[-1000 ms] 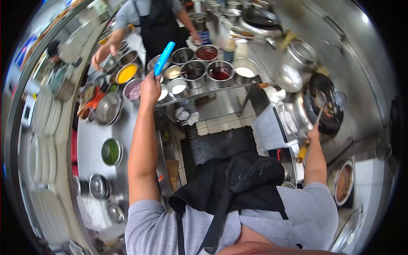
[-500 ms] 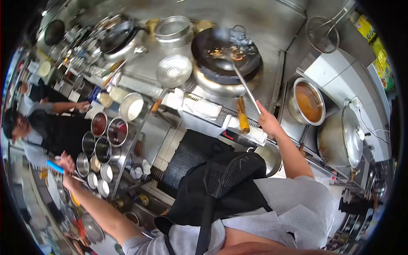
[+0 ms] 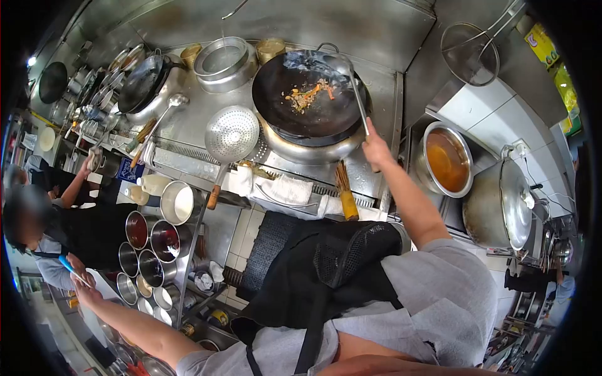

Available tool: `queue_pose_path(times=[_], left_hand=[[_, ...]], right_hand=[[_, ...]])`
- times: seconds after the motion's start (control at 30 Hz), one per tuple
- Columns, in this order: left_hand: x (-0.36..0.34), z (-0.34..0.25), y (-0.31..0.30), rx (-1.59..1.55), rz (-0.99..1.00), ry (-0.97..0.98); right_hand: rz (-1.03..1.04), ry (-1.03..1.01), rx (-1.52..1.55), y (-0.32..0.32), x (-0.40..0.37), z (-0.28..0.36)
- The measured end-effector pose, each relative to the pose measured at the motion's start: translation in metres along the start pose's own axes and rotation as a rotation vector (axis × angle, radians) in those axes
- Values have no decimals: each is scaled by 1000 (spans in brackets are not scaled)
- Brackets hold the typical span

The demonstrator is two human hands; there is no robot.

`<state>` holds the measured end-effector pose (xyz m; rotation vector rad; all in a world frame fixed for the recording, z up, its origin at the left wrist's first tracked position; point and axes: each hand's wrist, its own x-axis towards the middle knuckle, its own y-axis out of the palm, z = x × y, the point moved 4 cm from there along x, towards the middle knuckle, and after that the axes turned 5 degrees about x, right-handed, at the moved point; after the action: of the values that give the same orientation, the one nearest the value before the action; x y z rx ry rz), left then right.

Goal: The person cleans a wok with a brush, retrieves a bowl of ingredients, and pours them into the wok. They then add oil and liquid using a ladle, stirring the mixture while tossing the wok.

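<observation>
My right hand (image 3: 377,151) is wrapped round the handle of a metal ladle (image 3: 359,100). The ladle's bowl is at the far right edge of a black wok (image 3: 276,88). Chopped food with orange pieces (image 3: 307,95) lies in the wok. At the far left, my left hand (image 3: 86,291) is beside a co-worker's hand, by the lower end of a thin blue-handled tool (image 3: 67,263). Its fingers are too small and blurred to show whether they grip the tool.
A perforated skimmer (image 3: 232,133) and a yellow-handled brush (image 3: 348,203) lie along the stove's front. At right are a bowl of brown liquid (image 3: 446,160) and a large lidded pot (image 3: 492,210). Several sauce containers stand left, near a co-worker (image 3: 94,235).
The ladle's bowl has moved from the wok's front to its far right edge. My left hand is lower and further left. The whole view has shifted.
</observation>
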<state>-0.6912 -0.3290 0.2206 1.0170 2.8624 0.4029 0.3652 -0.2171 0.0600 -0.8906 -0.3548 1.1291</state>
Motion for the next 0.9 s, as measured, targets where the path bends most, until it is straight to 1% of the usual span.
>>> queue_pose_path(times=[0.03,0.07,0.1,0.17,0.2,0.23,0.27,0.3,0.33,0.37,0.4,0.43,0.47,0.5,0.53,0.57,0.6,0.63,0.67,0.73,0.77,0.8,0.83,0.87,0.9], left_hand=[[-11,-11,8,303,-268,178],[-38,-23,28,604,-534,357],[-53,-26,40,753,-663,552],[-69,2,51,394,-675,999],[-114,17,94,537,-854,949],[-117,47,110,272,-786,950],[-109,91,117,203,-553,691],[-121,121,147,256,-403,728],[-153,144,194,247,-379,582],[-167,171,226,266,-231,453],[-186,189,256,388,-104,398],[-177,243,263,346,111,361],[-203,251,293,406,238,305],[-214,276,312,309,423,218],[-232,286,330,349,568,267],[-256,282,353,310,724,174],[-271,297,366,266,834,159],[-290,289,380,265,945,166],[-304,295,391,187,1037,127],[-327,310,400,200,1173,-15],[-337,309,406,199,1238,43],[-346,307,411,199,1300,100],[-353,311,412,229,1331,105],[-356,314,413,227,1345,102],[-362,317,414,259,1410,69]], right_hand=[[-10,39,-8,16,2,8],[-22,81,-16,29,3,13],[-26,91,-12,36,-1,19],[178,60,373,56,-20,32],[179,89,379,59,-32,33],[308,78,427,60,-43,37],[431,60,471,56,-53,49],[393,58,297,46,-73,71],[396,66,282,41,-92,84],[380,66,293,37,-110,96],[366,63,307,37,-119,103],[375,63,299,42,-124,106],[386,99,242,44,-128,105],[392,138,188,44,-131,101],[390,146,190,49,-120,81],[268,18,5,56,-94,51],[136,-107,-182,57,-75,34],[44,-220,-90,51,-66,38],[20,-215,-99,42,-62,56],[76,243,271,40,-63,97],[63,251,277,51,-54,103],[-25,250,116,62,-43,101],[-108,251,-46,70,-38,94],[-116,264,-44,78,-38,83],[-100,158,-13,86,-36,77]])
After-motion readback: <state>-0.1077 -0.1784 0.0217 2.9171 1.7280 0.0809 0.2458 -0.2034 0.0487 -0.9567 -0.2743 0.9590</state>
